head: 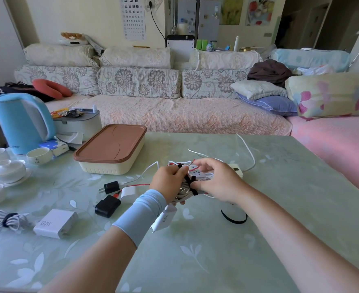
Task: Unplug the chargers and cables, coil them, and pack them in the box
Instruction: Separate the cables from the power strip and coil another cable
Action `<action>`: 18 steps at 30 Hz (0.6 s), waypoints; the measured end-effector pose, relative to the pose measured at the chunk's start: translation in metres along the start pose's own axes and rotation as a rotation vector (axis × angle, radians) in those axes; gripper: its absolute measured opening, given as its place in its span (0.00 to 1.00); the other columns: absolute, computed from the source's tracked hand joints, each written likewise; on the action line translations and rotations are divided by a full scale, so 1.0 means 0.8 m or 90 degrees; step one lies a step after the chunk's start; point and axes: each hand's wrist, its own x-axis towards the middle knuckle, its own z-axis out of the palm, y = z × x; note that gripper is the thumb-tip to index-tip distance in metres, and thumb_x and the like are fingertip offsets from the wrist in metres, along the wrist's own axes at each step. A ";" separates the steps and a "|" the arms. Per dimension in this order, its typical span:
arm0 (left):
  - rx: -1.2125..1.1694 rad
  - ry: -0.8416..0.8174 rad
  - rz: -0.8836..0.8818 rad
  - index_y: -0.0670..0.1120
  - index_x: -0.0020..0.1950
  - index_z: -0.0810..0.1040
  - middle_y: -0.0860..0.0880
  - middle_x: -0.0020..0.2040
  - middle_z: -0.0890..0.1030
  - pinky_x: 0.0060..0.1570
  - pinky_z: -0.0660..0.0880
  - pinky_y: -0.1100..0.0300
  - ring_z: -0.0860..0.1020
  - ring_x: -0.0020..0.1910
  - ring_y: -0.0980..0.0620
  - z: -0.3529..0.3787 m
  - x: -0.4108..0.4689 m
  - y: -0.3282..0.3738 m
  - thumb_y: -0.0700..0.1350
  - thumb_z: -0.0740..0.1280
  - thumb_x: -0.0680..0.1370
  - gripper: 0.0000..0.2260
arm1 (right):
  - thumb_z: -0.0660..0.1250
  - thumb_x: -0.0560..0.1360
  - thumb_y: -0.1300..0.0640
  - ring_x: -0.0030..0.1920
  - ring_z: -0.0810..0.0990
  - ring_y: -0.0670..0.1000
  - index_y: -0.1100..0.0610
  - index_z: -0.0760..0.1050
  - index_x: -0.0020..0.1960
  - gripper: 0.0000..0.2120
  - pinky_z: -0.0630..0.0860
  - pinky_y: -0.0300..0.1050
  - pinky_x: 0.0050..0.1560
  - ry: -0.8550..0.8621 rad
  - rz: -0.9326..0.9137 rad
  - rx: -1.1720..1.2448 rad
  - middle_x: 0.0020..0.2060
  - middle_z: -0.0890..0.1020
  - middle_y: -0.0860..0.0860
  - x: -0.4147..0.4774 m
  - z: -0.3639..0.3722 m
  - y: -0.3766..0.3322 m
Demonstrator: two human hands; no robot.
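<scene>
My left hand [167, 181] and my right hand [214, 179] together grip a coiled white cable bundle [186, 188] above the table's middle, with a black band stretched across it. A white charger [164, 218] hangs from the bundle below my left wrist. The cream box [109, 163] with its brown lid on stands at the back left. On the table lie two black chargers [108, 205], a white charger [129, 193], a white 120W charger [55, 223] and a banded cable coil [4, 219]. A white power strip [236, 169] lies behind my right hand.
A black elastic band [234, 217] lies on the table below my right forearm. A blue kettle [22, 123], cups and a teapot [6, 169] crowd the table's left side. A white cable [249, 152] trails toward the far edge. A sofa stands beyond the table.
</scene>
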 end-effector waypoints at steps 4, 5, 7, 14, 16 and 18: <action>0.065 -0.013 0.049 0.41 0.35 0.75 0.46 0.29 0.72 0.35 0.71 0.56 0.70 0.30 0.47 -0.005 0.005 -0.007 0.55 0.65 0.77 0.20 | 0.75 0.72 0.61 0.41 0.85 0.53 0.59 0.77 0.56 0.14 0.80 0.46 0.35 -0.133 0.092 0.097 0.48 0.84 0.58 -0.006 -0.013 0.005; 0.068 -0.040 0.061 0.42 0.33 0.74 0.47 0.29 0.71 0.35 0.69 0.57 0.68 0.30 0.49 -0.009 0.005 -0.007 0.55 0.67 0.77 0.20 | 0.75 0.72 0.62 0.39 0.84 0.53 0.59 0.77 0.54 0.13 0.80 0.46 0.34 -0.144 0.073 0.073 0.45 0.85 0.59 -0.007 -0.017 0.006; 0.049 -0.098 0.098 0.40 0.32 0.77 0.49 0.28 0.74 0.35 0.69 0.61 0.70 0.29 0.53 -0.019 0.003 -0.005 0.53 0.70 0.76 0.19 | 0.76 0.70 0.64 0.37 0.83 0.50 0.58 0.77 0.51 0.12 0.78 0.45 0.34 -0.149 0.032 0.042 0.40 0.85 0.56 -0.006 -0.022 0.006; -0.074 -0.096 0.224 0.44 0.31 0.82 0.44 0.33 0.79 0.36 0.76 0.56 0.75 0.31 0.51 -0.024 0.001 -0.006 0.46 0.75 0.69 0.10 | 0.79 0.65 0.62 0.39 0.81 0.47 0.45 0.76 0.45 0.17 0.80 0.52 0.46 -0.110 -0.052 0.022 0.40 0.84 0.48 0.000 -0.017 0.008; -0.096 -0.042 0.278 0.56 0.30 0.82 0.45 0.38 0.82 0.38 0.77 0.57 0.77 0.34 0.53 -0.020 0.001 -0.006 0.49 0.75 0.67 0.06 | 0.79 0.62 0.58 0.41 0.80 0.46 0.43 0.73 0.46 0.20 0.79 0.53 0.49 -0.096 -0.072 0.025 0.40 0.83 0.46 0.001 -0.016 0.007; -0.106 -0.012 0.286 0.57 0.28 0.81 0.47 0.33 0.81 0.37 0.74 0.58 0.74 0.32 0.54 -0.017 0.001 -0.005 0.49 0.75 0.67 0.09 | 0.77 0.59 0.53 0.41 0.79 0.46 0.42 0.71 0.46 0.21 0.78 0.54 0.50 -0.080 -0.080 0.022 0.40 0.82 0.46 0.002 -0.017 0.006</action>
